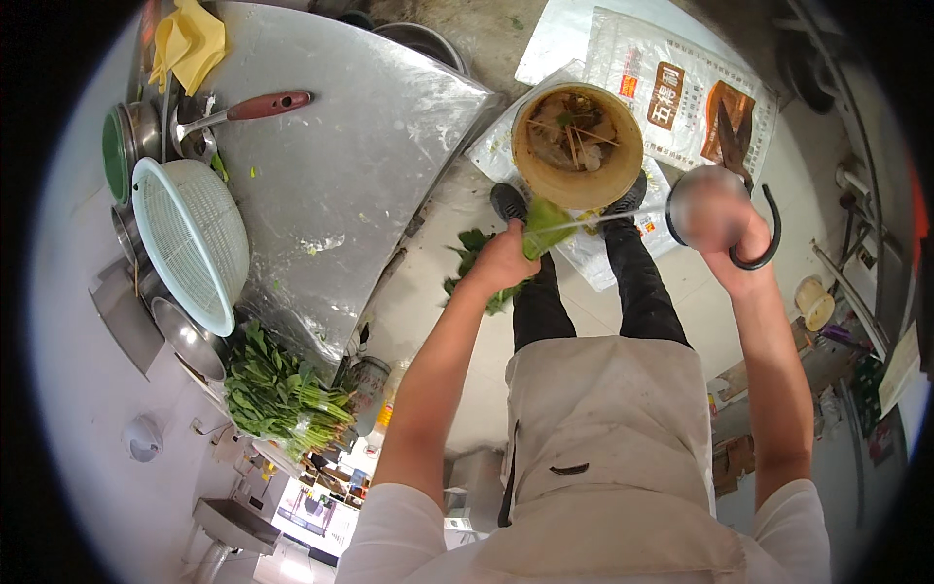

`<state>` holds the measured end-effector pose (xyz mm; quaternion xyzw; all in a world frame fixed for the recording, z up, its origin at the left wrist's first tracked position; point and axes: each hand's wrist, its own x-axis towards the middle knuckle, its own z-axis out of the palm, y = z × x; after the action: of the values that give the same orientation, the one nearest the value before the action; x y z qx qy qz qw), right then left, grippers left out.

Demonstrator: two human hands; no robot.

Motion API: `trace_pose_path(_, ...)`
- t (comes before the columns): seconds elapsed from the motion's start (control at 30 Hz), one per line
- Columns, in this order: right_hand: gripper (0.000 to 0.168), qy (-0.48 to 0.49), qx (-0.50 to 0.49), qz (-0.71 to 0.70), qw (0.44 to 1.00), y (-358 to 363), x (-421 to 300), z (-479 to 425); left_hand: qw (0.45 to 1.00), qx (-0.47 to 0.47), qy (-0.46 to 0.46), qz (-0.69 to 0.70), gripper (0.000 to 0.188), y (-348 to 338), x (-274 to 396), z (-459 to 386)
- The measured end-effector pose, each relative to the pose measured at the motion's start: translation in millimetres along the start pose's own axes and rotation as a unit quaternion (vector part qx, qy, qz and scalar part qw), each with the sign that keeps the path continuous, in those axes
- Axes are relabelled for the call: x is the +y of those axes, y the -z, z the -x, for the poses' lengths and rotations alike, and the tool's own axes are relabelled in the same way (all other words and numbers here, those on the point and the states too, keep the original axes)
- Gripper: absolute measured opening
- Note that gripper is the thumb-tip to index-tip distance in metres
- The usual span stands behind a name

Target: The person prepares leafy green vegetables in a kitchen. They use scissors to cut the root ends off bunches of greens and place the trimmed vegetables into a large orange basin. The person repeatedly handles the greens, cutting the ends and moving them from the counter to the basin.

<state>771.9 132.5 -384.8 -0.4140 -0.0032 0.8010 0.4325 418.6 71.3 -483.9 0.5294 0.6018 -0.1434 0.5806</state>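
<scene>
A bunch of leafy greens [473, 252] is gripped in my left hand [502, 255], with leaves sticking out on both sides of the fist. From it a clear plastic strip [620, 215] stretches taut across to my right hand [735, 241], which is partly blurred. That hand also carries scissors [735, 142], their dark blades pointing away from me and a black handle loop around the fingers. Just beyond the greens, a yellowish bucket [576, 188] holds food scraps and thin sticks.
At left stands a steel table [357, 160] with a white plastic colander [201, 241], a red-handled utensil [270, 105] and a yellow cloth [191, 44]. More tied greens [281, 387] lie at its near corner. Printed sacks [686, 87] cover the floor around the bucket.
</scene>
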Motion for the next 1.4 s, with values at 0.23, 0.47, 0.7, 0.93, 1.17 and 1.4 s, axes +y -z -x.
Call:
trace_pose_path(0.23, 0.014, 0.045, -0.041, -0.215, 0.975, 6.9, -55.3, -91.7, 0.977, 0.001, -0.181, -0.116, 0.070, -16.5, 8.7, 16.8)
trace_pose_path(0.47, 0.010, 0.216, 0.101, -0.121, 0.963, 104.5, -82.9, -120.2, 0.976, 0.075, -0.057, 0.198, 0.063, -5.4, 1.7, 40.5)
trace_pose_path(0.7, 0.030, 0.145, 0.017, -0.245, 0.958, 53.7, -108.8, -39.4, 0.993, 0.024, 0.054, 0.098, 0.064, -10.4, -88.6, 22.3)
trace_pose_path(0.93, 0.028, 0.166, 0.056, -0.052, 0.983, 25.2, -127.0, -26.5, 0.994, -0.033, 0.076, -0.070, 0.059, -12.4, -125.8, 31.0)
trace_pose_path(1.17, 0.017, 0.198, 0.108, 0.305, 0.925, 10.6, -61.0, -33.9, 0.989, 0.035, 0.037, 0.137, 0.057, -1.5, -127.0, 50.8)
trace_pose_path(1.4, 0.015, 0.152, 0.172, 0.500, 0.835, 86.8, -93.0, -48.2, 0.921, 0.021, 0.064, 0.383, 0.058, -15.7, -145.1, 101.1)
